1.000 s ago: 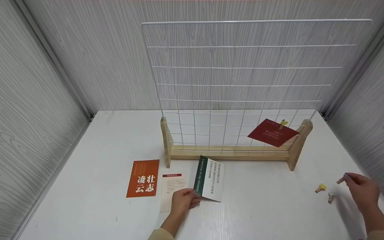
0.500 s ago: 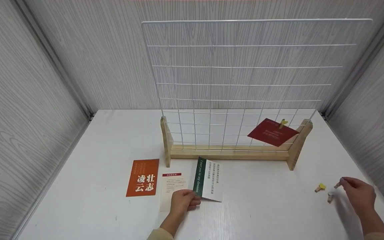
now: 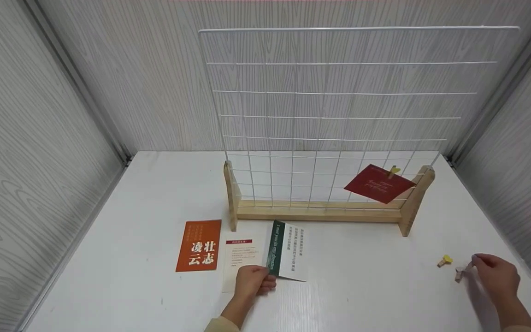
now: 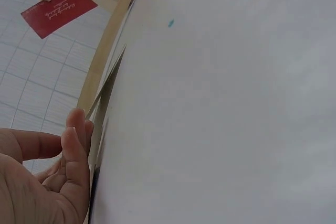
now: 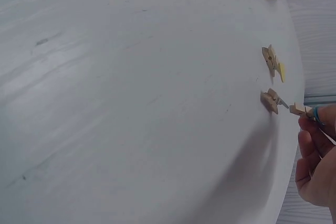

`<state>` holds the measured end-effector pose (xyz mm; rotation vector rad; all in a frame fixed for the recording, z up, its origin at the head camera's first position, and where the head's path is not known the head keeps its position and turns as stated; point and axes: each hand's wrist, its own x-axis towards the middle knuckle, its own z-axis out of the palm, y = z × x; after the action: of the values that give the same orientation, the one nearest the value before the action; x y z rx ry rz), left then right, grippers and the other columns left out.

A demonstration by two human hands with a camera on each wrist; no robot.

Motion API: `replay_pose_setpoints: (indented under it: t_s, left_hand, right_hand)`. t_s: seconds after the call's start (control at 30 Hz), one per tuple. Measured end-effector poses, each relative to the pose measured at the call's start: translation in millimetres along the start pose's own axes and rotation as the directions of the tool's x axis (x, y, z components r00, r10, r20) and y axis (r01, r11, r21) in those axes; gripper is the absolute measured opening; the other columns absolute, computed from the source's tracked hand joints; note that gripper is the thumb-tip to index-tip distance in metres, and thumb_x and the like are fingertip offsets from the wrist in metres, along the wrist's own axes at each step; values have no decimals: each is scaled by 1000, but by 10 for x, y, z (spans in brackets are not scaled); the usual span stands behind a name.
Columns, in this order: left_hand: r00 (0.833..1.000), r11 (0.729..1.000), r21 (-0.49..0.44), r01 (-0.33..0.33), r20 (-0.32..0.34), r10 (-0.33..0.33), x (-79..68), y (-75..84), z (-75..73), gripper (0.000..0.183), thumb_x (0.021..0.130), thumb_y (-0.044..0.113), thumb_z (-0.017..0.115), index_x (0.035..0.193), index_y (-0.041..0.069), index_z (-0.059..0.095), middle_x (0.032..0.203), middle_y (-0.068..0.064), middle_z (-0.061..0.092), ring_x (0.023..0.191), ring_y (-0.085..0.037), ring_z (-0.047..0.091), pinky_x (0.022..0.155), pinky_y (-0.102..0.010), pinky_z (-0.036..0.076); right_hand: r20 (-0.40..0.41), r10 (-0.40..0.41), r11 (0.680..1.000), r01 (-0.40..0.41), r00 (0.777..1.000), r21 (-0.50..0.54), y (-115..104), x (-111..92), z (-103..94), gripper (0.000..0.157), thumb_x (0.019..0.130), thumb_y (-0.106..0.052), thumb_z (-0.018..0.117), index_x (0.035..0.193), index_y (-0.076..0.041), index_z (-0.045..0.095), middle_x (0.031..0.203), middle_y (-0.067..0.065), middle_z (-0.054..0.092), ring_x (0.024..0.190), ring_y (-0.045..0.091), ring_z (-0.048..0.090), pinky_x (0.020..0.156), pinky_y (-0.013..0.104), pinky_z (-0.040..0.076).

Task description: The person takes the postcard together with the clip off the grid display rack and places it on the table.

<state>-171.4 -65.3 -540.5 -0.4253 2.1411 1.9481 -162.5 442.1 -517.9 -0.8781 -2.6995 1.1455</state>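
My left hand [image 3: 250, 281] pinches the lower left corner of a green and white card [image 3: 293, 253], which slants up off the table in the left wrist view. A cream card with a red heading [image 3: 241, 254] lies partly under that hand, and an orange card [image 3: 198, 246] is to its left. With thumb and fingertips, my right hand [image 3: 498, 276] pinches a small wooden clothespin [image 5: 298, 109] with a blue decoration. Close by its tip on the table is a clothespin with a grey decoration [image 5: 270, 100]. A yellow-topped clothespin [image 5: 270, 60] lies just beyond.
Behind the cards stands a white wire grid [image 3: 321, 118] in a wooden base [image 3: 319, 214]. A red card [image 3: 379, 184] hangs tilted on its lower right, held by a clothespin with a yellow top [image 3: 393, 172]. Wood-grain panels enclose the white table [image 3: 150, 198] at back and sides.
My right hand has come down, bringing its clothespin close to the grey-decorated one. The green and white card's upper end has dipped slightly, while my left hand stays nearly still.
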Motion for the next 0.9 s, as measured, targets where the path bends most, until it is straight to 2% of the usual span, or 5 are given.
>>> replay_pose_setpoints:
  t_s: [0.23,0.43,0.6,0.9]
  left_hand:
    - [999,996,86,-20,-38,24,-16,14,4,19,80,7,50,86,-8,60,65,-9,62,53,-16,60,43,-22,46]
    - [998,991,132,-36,-48,43,-37,27,18,17,79,7,51,81,-5,62,62,-8,61,50,-14,58,42,-21,44]
    - [998,988,149,-44,-43,51,-51,38,23,17,79,7,50,81,-5,62,63,-8,61,51,-14,58,44,-22,45]
    - [998,991,130,-43,-32,48,-62,37,18,17,79,7,51,82,-7,61,63,-8,61,54,-15,60,46,-23,47]
  right_hand:
    - [30,74,997,-74,997,3,-3,-11,5,43,88,-24,46,114,10,46,106,26,49,90,32,45,54,26,39]
    - [63,62,997,-59,996,-51,72,5,50,43,88,-24,46,113,11,46,105,28,49,90,34,47,60,33,43]
    - [66,69,996,-64,995,-66,100,20,67,43,88,-24,46,112,12,47,104,28,50,89,35,47,64,38,43]
    - [62,153,988,-151,986,-45,140,43,122,43,89,-24,43,114,11,44,109,28,47,97,38,44,71,41,41]
